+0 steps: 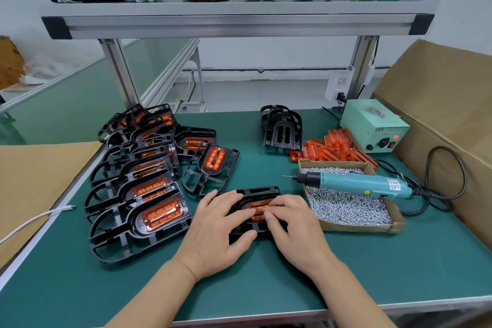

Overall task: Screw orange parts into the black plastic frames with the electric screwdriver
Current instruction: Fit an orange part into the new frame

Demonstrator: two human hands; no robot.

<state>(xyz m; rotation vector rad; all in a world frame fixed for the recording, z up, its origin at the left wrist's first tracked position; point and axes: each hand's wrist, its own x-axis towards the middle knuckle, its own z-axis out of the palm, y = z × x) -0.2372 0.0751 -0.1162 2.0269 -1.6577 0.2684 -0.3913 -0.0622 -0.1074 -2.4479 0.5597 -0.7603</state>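
A black plastic frame (262, 191) lies flat on the green mat in front of me, with an orange part (257, 206) seated in its middle. My left hand (217, 231) rests on the frame's left side, thumb against its near edge. My right hand (290, 224) presses its fingertips onto the orange part. The teal electric screwdriver (354, 181) lies untouched across a cardboard box of silver screws (348, 208), bit pointing left. Loose orange parts (335, 149) are heaped behind the box. A stack of bare black frames (281, 128) stands at the back.
Several frames with orange parts fitted (143, 186) are piled on the left. A pale green power supply (374, 125) sits back right, its black cable (447, 165) looping beside a large cardboard box (439, 104). A white cable (34, 221) crosses brown cardboard (32, 176) at left. An aluminium shelf (237, 18) spans overhead.
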